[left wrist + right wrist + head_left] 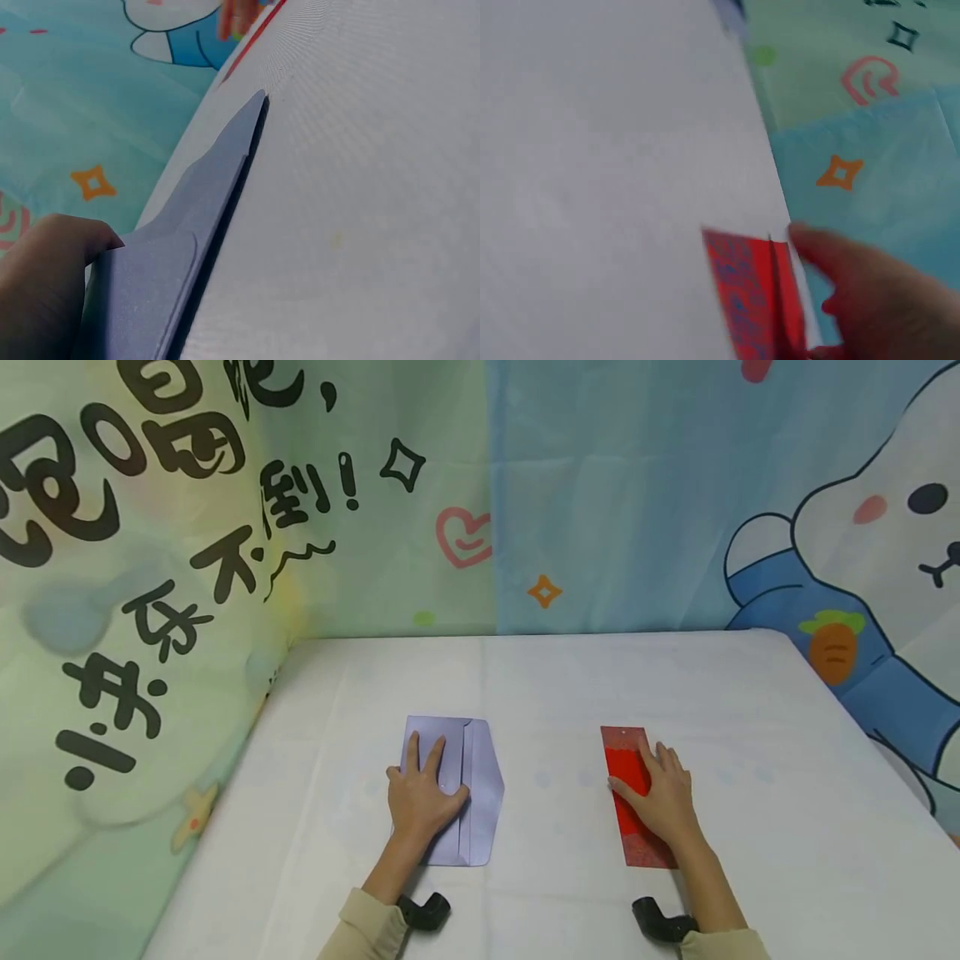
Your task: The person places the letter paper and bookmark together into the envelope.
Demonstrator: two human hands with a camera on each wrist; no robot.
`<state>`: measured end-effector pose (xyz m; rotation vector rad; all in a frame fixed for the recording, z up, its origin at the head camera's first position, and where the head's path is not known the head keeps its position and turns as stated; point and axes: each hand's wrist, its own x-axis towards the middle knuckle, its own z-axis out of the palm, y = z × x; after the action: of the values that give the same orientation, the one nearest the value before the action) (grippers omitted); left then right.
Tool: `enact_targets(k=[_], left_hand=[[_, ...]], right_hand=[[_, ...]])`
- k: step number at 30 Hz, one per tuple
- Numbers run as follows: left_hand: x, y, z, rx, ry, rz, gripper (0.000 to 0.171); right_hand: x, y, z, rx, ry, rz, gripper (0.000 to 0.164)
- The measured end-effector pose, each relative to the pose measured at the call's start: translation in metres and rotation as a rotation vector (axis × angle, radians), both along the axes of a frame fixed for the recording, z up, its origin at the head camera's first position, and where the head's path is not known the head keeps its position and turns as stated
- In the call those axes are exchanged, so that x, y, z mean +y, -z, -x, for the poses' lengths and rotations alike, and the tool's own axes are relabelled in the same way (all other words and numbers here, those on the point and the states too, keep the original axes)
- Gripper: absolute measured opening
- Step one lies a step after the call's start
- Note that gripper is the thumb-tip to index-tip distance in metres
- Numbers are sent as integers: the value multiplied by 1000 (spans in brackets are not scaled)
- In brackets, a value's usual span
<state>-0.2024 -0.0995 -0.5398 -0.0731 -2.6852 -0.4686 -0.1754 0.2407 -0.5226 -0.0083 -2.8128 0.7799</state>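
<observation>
A lavender paper envelope lies on the table with its pointed flap spread out to the right. My left hand rests on its left part, fingers and thumb spread. In the left wrist view, the thumb reaches the edge of the envelope. To the right lies a narrow red paper packet, darker at both ends. My right hand is over it, thumb at the left edge, fingers extended across the upper right side. The right wrist view shows the packet blurred, with a thumb beside it.
A white cloth covers the table, with a span of it between the two papers. A printed curtain with a cartoon animal and lettering stands behind and on the left. Black curved devices sit at both wrists.
</observation>
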Motion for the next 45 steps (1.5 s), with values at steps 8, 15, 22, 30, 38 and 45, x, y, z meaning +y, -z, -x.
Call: enact_targets(k=[8, 15, 22, 30, 38, 45], left_hand=[[1, 1, 0, 1, 8, -7, 78], [1, 1, 0, 15, 6, -10, 77], [0, 1, -2, 43, 4, -14, 77], [-1, 1, -1, 47, 6, -3, 77], [-2, 2, -1, 37, 8, -2, 77], [-1, 1, -2, 41, 13, -16, 78]], right_hand=[[5, 20, -3, 72, 38, -40, 70], [4, 20, -3, 73, 57, -24, 68], [4, 21, -2, 136, 68, 45, 60], [1, 20, -2, 185, 94, 132, 42], [1, 14, -5, 70, 159, 258, 35], [3, 9, -8, -44, 168, 289, 44]])
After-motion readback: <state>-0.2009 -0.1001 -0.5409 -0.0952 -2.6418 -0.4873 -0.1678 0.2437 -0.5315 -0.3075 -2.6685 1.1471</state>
